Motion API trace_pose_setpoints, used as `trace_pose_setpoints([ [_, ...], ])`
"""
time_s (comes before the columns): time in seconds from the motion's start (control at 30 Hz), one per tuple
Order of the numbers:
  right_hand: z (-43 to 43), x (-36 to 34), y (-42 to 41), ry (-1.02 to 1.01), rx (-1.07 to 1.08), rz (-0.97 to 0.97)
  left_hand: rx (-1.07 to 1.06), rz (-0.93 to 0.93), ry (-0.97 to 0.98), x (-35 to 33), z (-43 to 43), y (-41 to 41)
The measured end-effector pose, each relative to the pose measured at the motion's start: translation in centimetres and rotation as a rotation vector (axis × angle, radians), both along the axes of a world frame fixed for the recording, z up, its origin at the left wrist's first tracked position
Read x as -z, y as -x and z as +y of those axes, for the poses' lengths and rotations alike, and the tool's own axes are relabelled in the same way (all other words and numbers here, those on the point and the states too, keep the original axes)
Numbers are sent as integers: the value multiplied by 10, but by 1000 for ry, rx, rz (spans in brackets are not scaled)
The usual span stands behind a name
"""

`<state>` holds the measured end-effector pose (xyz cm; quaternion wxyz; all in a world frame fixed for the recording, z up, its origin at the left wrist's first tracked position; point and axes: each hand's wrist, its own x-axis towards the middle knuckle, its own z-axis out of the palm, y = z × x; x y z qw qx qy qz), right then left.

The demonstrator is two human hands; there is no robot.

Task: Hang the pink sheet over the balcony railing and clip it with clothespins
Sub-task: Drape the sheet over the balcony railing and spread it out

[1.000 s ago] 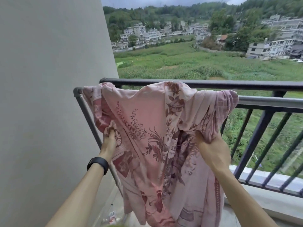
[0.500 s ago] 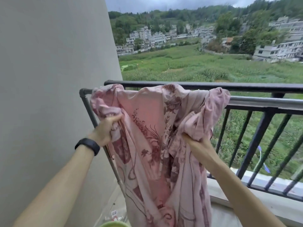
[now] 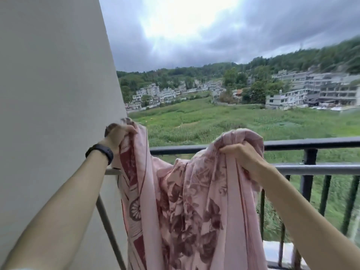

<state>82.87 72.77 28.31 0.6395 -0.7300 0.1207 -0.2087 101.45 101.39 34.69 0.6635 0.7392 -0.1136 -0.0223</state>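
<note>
Pink sheet (image 3: 194, 201): pale pink cloth printed in dark maroon; large leaves and blooms run down the middle; a spoked wheel motif and solid maroon bands sit along its left border; fabric creased in long vertical folds; it is held up in front of the balcony railing (image 3: 311, 142), on my side of the bars, its lower part running out of view at the bottom; my left hand (image 3: 118, 136) is clenched round a bunched corner, close beside the grey wall (image 3: 48, 75) and above the level of the top rail; black wristband (image 3: 100, 152) on that wrist; my right hand (image 3: 243, 154) grips a second gathered handful, fingers curled into the cloth, with a hump of fabric rising over the knuckles just above the top rail; between the two hands the upper edge sags to about rail height and hides that stretch of rail; I cannot tell whether it rests on the metal there; a thinner grey bar (image 3: 109, 230) slants down beside the wall, left of the hanging cloth; view somewhat blurred.
</note>
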Motion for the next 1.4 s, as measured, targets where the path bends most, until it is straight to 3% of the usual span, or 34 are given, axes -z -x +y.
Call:
trace_pose_setpoints([
  [0.07,-3,14,11,237,57,48,-8,118,-430,34,11,-31],
  [0.13,1,16,15,290,119,-4,-59,-37,-908,61,21,-52],
  [0.2,5,13,10,308,198,-59,-138,-222,-981,65,19,-54],
  [0.27,2,8,-5,273,281,-122,-237,-345,-767,50,12,-47],
  [0.4,-5,-14,-34,91,304,-182,-364,-429,-29,-17,-3,-58],
  [0.47,-7,-24,-49,23,308,-231,-326,-419,124,-49,-10,-70],
  [0.53,-13,-31,-65,10,316,-220,-260,-416,85,-63,-19,-74],
  [0.6,-22,-29,-74,158,283,-40,-189,-378,-76,-51,-28,-75],
  [0.7,-34,-11,-78,645,222,428,-54,-241,-729,9,-21,-92],
  [0.77,-29,2,-72,931,335,728,-22,-143,-1073,46,-4,-96],
  [0.83,-19,7,-64,1127,520,757,-162,-173,-1168,70,9,-83],
  [0.93,9,19,-55,1373,653,285,-494,-421,-751,101,16,-46],
  [1.0,34,25,-60,1333,358,84,-678,-610,-432,134,16,-13],
  [1.03,44,29,-66,1299,186,80,-711,-608,-331,155,15,0],
  [1.1,59,43,-80,1336,50,57,-629,-390,-185,193,7,21],
  [1.17,65,55,-86,1319,111,-68,-469,-131,-153,219,3,32],
  [1.2,66,59,-87,1293,158,-118,-417,-74,-233,224,5,32],
  [1.27,61,61,-91,1228,258,-176,-455,-138,-403,220,14,27],
  [1.4,48,36,-94,947,501,-232,-609,-340,-287,171,56,4],
])
